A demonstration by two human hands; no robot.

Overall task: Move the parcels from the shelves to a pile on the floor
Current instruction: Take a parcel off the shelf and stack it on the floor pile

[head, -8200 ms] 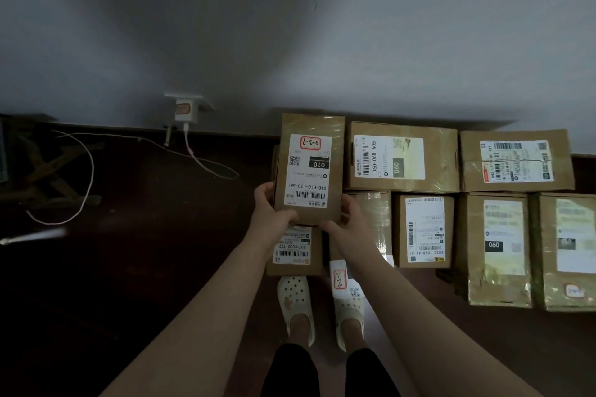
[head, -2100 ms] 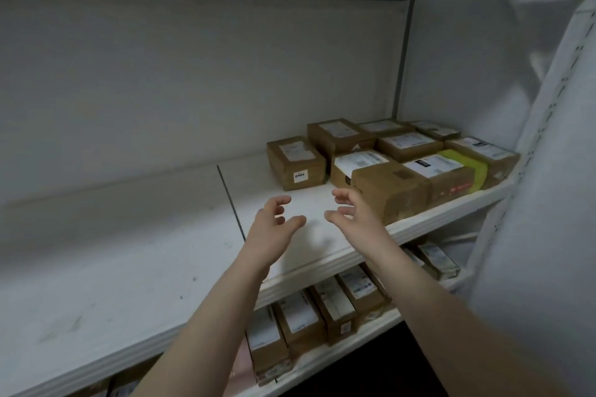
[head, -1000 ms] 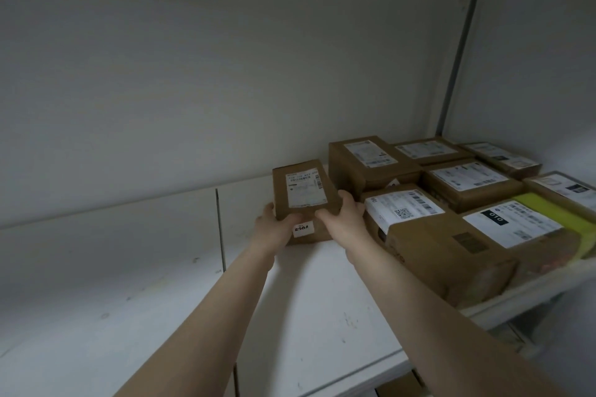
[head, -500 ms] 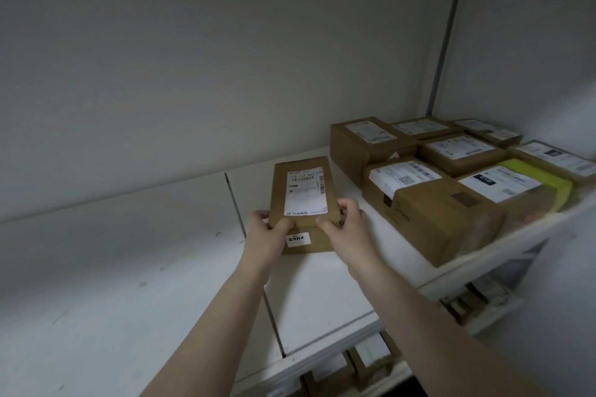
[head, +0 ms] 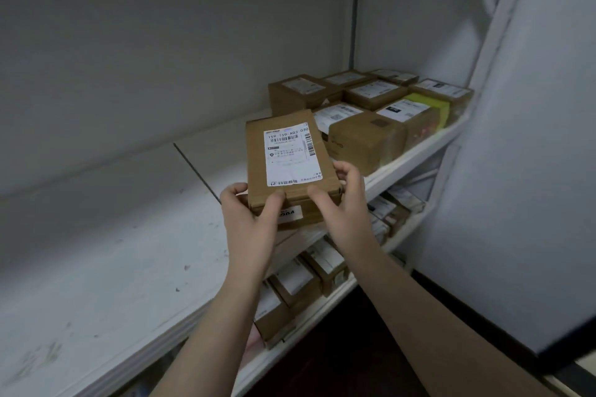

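Evidently both hands, left hand (head: 250, 222) and right hand (head: 345, 206), clamp the parcel's (head: 290, 167) near corners, thumbs on top, to carry it level

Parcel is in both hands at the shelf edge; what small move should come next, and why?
Probably draw the parcel back clear of the shelf and lower it. The left hand and right hand grip its near end, and it appears lifted over the shelf's front edge, apart from the other parcels.
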